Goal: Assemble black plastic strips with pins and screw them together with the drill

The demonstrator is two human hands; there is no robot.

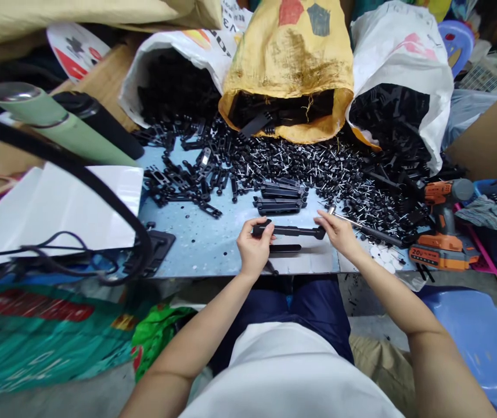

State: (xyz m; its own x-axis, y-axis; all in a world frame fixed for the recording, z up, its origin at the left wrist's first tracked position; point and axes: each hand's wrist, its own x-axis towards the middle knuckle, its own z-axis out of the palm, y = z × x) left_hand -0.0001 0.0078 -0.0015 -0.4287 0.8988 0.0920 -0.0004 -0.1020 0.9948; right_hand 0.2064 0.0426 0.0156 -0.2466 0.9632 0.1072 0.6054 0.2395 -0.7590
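Observation:
Just above the table's front edge, a long black plastic bar [294,231] lies nearly level between my hands. The fingers of my left hand [252,248] are closed around its left end. My right hand [339,233] pinches the right end, where the bar has a joint-like knob. A hammer [379,233] with a small silver head and dark handle stretches right from behind my right fingers; whether they touch it I cannot tell. Below the bar lies another black strip [287,248]. Beyond it are several stacked black bars [280,200].
A large heap of black parts with metal pins [309,168] spreads behind. Black clips [187,177] lie left. Parts spill from a yellow sack [292,64] and two white sacks. An orange cordless drill [442,232] stands right; a black cable [100,197] arches left.

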